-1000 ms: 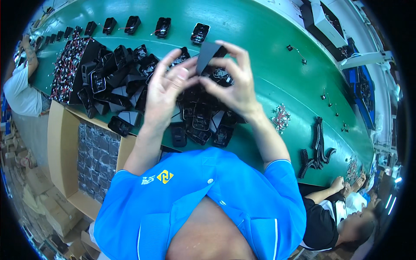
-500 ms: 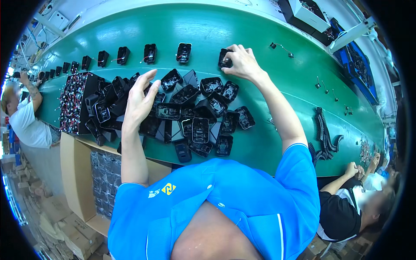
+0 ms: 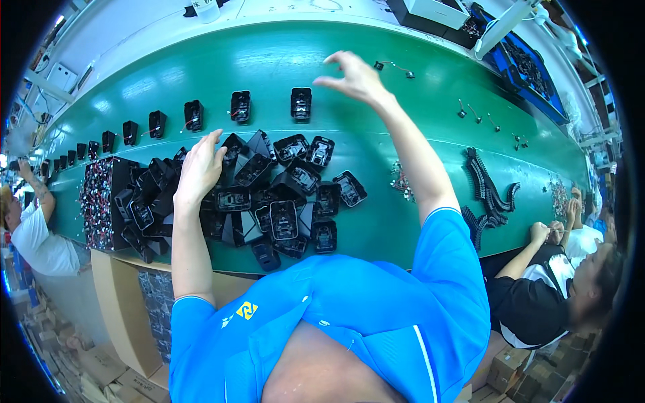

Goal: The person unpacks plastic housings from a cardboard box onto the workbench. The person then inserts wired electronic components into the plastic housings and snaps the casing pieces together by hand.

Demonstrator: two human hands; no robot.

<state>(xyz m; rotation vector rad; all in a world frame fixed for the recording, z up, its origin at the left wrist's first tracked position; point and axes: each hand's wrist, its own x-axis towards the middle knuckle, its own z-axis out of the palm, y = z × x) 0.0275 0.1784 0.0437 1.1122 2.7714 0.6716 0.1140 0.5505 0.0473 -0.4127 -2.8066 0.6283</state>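
Observation:
Over the left part of a pile of open black plastic housings (image 3: 283, 219) hovers my left hand (image 3: 199, 171). Its fingers are stretched out and nothing shows in its grasp; whether it touches the pile is unclear. My right hand (image 3: 361, 79) is raised above the green bench, thumb and fingers apart, holding nothing. Left of it, a single black housing (image 3: 301, 105) stands in the line, its hollow side showing. Just beyond my right fingers lies a small black part with thin wires (image 3: 395, 68).
Further housings (image 3: 194, 115) form a row leading left toward another person (image 3: 40, 228). A black box of wired parts (image 3: 101, 201) flanks the pile. Black ribbed strips (image 3: 489, 188) and small loose parts (image 3: 402, 181) lie rightward. A blue tray (image 3: 527, 67) stands far right; a carton (image 3: 121, 316) is below.
My right hand has let go of the black housing, which now stands in the row, and has moved away to its right with fingers spread. The whole view has shifted somewhat.

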